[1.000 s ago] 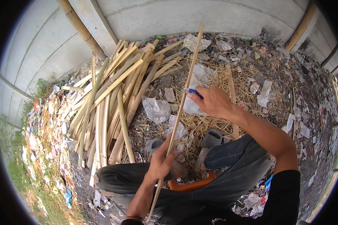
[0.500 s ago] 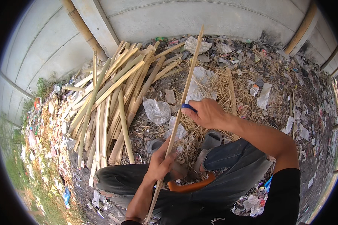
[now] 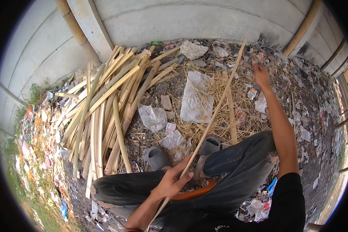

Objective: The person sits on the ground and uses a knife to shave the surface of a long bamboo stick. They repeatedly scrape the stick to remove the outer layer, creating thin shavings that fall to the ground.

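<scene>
A long, thin bamboo strip (image 3: 212, 121) slants from my lap up toward the far wall. My left hand (image 3: 174, 181) grips its lower part, the thumb lying along the near side and the fingers behind. Stretched out far to the right, my right hand (image 3: 261, 77) is closed, apart from the strip and a little right of its far tip. Whatever that hand holds is hidden; the blue handle from the earlier picture does not show. Left of my legs lies a large heap of split bamboo pieces (image 3: 100, 116).
Beyond the litter-strewn ground stands a grey concrete wall (image 3: 189, 21) with a bamboo pole (image 3: 71, 25) leaning on it. A white sheet (image 3: 197, 96), dry straw and a single bamboo piece (image 3: 230, 112) lie ahead. Grey clogs (image 3: 159, 157) are on my feet.
My right hand, earlier at the strip with a blue-handled tool, has moved far forward and right, off it. The strip's far end has swung right and turned; my left hand still grips it.
</scene>
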